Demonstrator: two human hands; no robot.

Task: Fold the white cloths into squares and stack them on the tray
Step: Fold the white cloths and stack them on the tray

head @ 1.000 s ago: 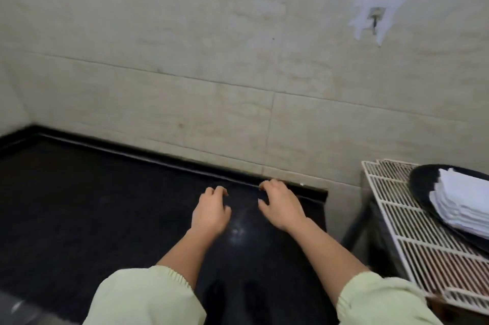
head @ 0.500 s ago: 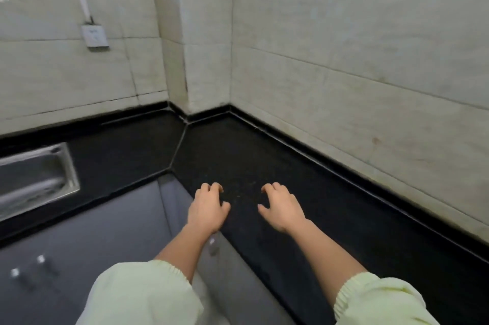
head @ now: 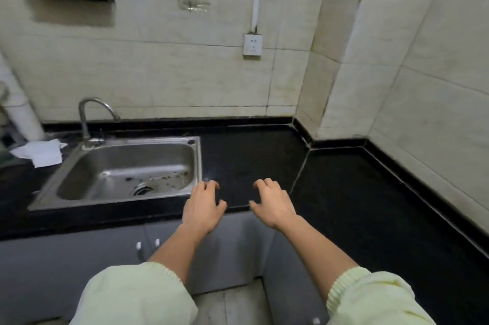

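Left hand [head: 202,208] and right hand [head: 272,204] side by side over the front edge of the black countertop [head: 344,192], palms down, fingers loosely curled, holding nothing; white cloth [head: 39,152] lies rumpled and unfolded on the counter just left of the steel sink [head: 196,163], corners sticking out, beside the faucet [head: 87,118] and near a white pipe [head: 23,112]; well apart from both hands; wall socket [head: 253,45] above.
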